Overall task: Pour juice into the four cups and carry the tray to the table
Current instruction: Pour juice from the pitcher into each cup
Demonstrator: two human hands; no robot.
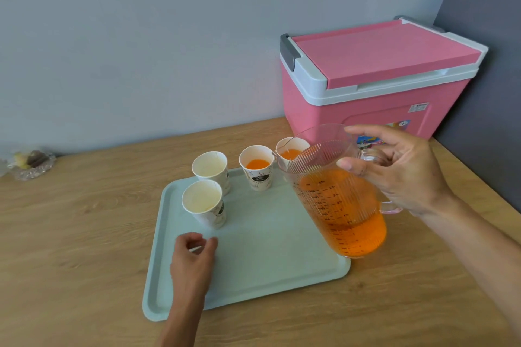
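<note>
My right hand grips the jug by its handle, tilted over the tray, its rim hiding part of the far cup. That cup and its neighbour hold juice; the two left cups look empty. My left hand rests on the tray, fingers loosely curled on nothing. A blurry dish sits far left.

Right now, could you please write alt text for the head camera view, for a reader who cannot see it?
The right hand tilts a clear pitcher of orange juice toward the back-right paper cup on a pale green tray. Two of four cups hold juice; the other two look empty. The left hand rests on the tray; a pink cooler stands behind.
</note>
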